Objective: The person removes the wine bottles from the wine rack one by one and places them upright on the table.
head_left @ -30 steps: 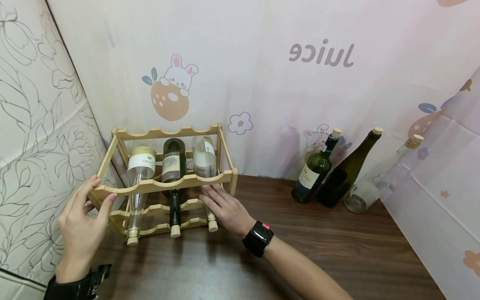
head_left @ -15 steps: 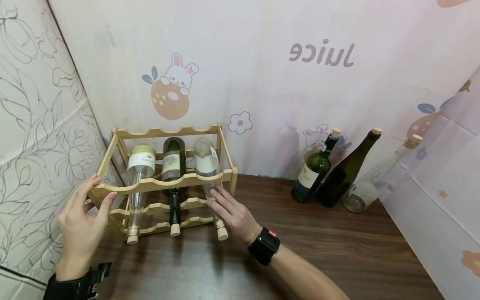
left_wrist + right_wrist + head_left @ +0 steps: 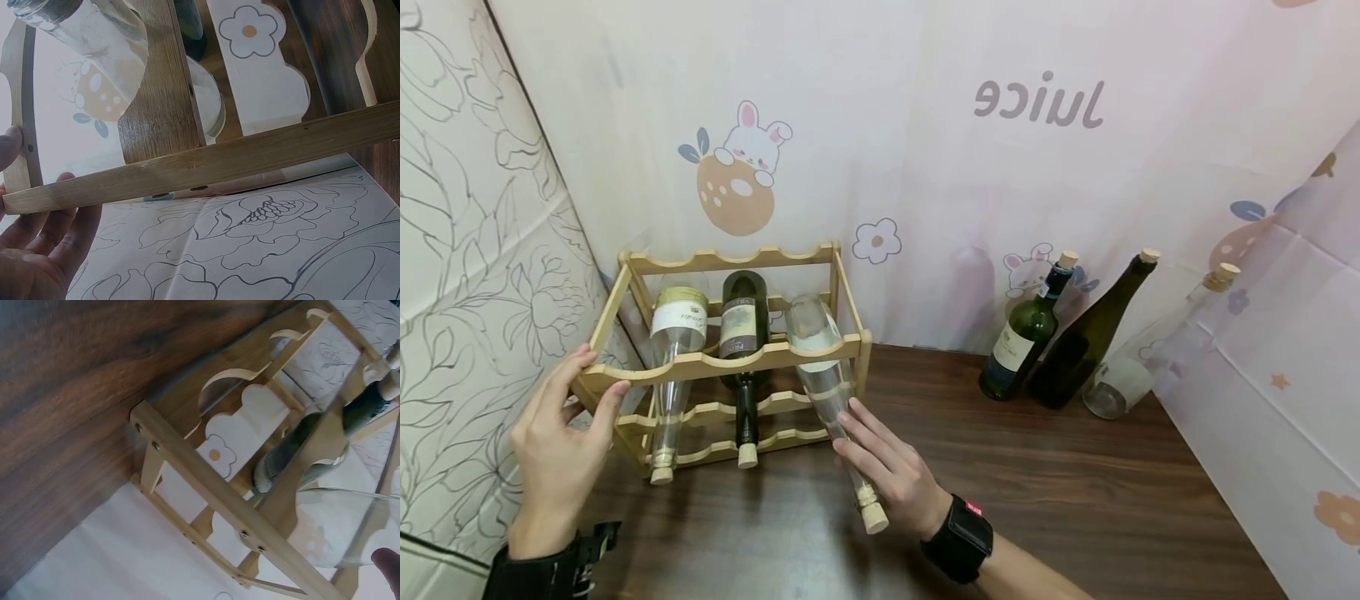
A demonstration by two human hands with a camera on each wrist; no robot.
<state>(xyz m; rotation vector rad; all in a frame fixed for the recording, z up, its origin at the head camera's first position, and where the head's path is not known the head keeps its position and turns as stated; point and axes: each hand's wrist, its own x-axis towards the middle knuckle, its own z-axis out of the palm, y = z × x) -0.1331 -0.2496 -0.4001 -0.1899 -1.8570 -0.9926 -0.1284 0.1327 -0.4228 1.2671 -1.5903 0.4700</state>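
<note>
A light wooden wine rack (image 3: 782,357) stands at the left of the table. My left hand (image 3: 561,442) grips its front left corner; in the left wrist view, fingers (image 3: 78,237) wrap under the wooden bar (image 3: 250,156). My right hand (image 3: 898,475) holds the neck of a clear glass bottle (image 3: 827,398), which slants out of the top tier's right slot, its cork toward me. The right thumb is hidden in the head view. Beside it in the top tier lie a dark green wine bottle (image 3: 743,325) and a clear bottle with a gold-topped label (image 3: 679,321).
Three corked bottles stand at the right rear of the dark wooden table (image 3: 1037,492): a labelled green bottle (image 3: 1018,346), a dark bottle (image 3: 1078,354) and a clear bottle (image 3: 1131,379). A printed curtain (image 3: 880,150) closes off the back.
My right hand has drawn the clear bottle forward and to the right, so it sticks out further and slants more. The left hand stays on the rack corner.
</note>
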